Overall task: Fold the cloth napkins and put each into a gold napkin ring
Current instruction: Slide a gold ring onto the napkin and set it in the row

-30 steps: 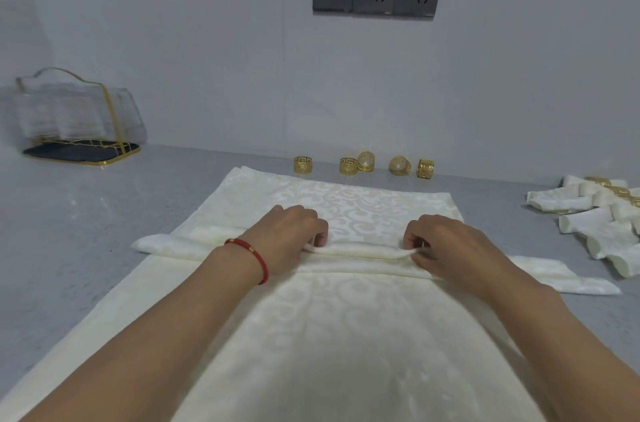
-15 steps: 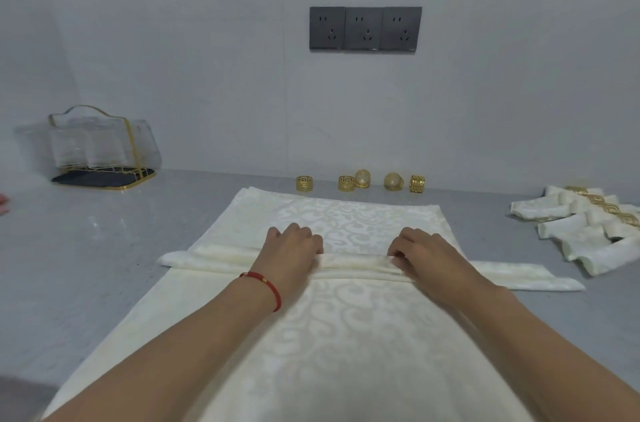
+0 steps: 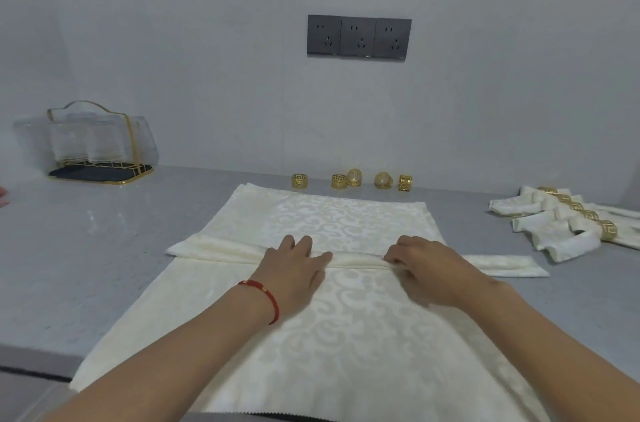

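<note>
A large cream patterned cloth [image 3: 346, 324] lies spread on the grey counter [image 3: 104, 266]. Across its middle runs a long, narrow folded cream napkin [image 3: 356, 259], its ends sticking out left and right. My left hand [image 3: 294, 266], with a red bracelet at the wrist, presses flat on the fold with straight fingers. My right hand [image 3: 422, 266] pinches the fold with curled fingers. Several gold napkin rings [image 3: 339, 181] stand in a row by the wall behind the cloth.
Several rolled napkins in gold rings [image 3: 575, 224] lie at the right. A gold-framed glass holder [image 3: 100, 141] stands at the back left. Dark wall sockets [image 3: 358, 37] sit above the rings. The counter's front edge [image 3: 34, 357] shows at lower left.
The view has pulled back and tilted up. Both hands stay on the folded napkin; my left fingers have gone from curled to flat, and both hands sit a little farther along the cloth.
</note>
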`<state>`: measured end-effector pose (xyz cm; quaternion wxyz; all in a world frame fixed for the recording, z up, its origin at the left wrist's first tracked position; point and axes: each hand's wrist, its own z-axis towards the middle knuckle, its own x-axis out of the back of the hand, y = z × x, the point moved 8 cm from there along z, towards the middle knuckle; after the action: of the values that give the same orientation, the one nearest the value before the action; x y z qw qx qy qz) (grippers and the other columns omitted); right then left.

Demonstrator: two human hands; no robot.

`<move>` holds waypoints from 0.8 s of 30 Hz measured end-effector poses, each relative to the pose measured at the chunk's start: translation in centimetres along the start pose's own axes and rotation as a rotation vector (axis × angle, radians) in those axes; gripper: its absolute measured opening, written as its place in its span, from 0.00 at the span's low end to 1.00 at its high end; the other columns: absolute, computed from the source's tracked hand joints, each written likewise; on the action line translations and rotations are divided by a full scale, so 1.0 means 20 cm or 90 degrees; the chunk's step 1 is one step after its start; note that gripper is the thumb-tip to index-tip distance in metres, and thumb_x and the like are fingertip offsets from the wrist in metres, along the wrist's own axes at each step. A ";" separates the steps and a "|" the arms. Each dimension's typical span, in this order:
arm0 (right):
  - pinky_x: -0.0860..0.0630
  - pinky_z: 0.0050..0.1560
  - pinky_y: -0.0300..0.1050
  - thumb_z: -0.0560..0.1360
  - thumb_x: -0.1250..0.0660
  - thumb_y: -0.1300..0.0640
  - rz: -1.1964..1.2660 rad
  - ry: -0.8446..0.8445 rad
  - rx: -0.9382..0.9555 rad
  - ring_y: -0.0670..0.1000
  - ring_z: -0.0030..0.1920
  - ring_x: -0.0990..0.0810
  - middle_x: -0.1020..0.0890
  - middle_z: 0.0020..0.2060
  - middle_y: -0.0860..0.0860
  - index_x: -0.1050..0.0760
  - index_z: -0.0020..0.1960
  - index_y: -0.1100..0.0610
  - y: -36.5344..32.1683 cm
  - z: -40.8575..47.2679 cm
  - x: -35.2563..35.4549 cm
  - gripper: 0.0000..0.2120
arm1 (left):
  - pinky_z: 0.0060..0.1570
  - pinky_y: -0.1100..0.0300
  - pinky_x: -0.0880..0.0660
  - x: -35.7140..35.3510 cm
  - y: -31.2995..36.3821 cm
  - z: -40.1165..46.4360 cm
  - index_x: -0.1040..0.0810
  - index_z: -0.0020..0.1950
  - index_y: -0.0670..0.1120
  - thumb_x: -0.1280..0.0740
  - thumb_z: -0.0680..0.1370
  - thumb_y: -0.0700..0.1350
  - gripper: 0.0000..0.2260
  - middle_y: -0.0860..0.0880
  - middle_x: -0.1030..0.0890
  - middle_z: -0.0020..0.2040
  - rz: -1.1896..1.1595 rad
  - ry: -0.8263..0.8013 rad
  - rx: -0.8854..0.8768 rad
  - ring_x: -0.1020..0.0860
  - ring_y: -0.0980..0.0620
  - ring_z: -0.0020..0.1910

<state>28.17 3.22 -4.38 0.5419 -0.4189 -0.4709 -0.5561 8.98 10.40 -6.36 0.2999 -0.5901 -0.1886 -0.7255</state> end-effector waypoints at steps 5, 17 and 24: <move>0.33 0.68 0.55 0.84 0.44 0.42 0.074 0.064 -0.150 0.53 0.70 0.29 0.27 0.70 0.49 0.29 0.73 0.48 -0.08 0.22 0.06 0.21 | 0.53 0.48 0.30 -0.01 0.03 0.00 0.36 0.72 0.56 0.52 0.83 0.56 0.18 0.50 0.33 0.58 -0.005 -0.050 0.029 0.36 0.46 0.53; 0.73 0.73 0.71 0.78 0.64 0.27 0.113 -0.170 -0.262 0.56 0.82 0.66 0.60 0.83 0.50 0.61 0.83 0.42 -0.15 0.27 -0.27 0.38 | 0.53 0.58 0.26 0.06 -0.16 0.26 0.17 0.55 0.55 0.32 0.77 0.54 0.09 0.54 0.17 0.52 -0.110 -0.047 0.192 0.20 0.50 0.54; 0.73 0.73 0.71 0.75 0.60 0.22 0.130 -0.213 -0.252 0.56 0.81 0.67 0.63 0.82 0.50 0.64 0.83 0.43 -0.14 0.27 -0.28 0.44 | 0.57 0.50 0.30 -0.05 -0.16 0.31 0.20 0.57 0.49 0.37 0.80 0.55 0.12 0.48 0.27 0.61 -0.121 -0.215 0.186 0.30 0.48 0.62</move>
<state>25.48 9.62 -8.97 0.4177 -0.6478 -0.3913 -0.5027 11.63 16.85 -5.67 0.2767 -0.6332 -0.3935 -0.6063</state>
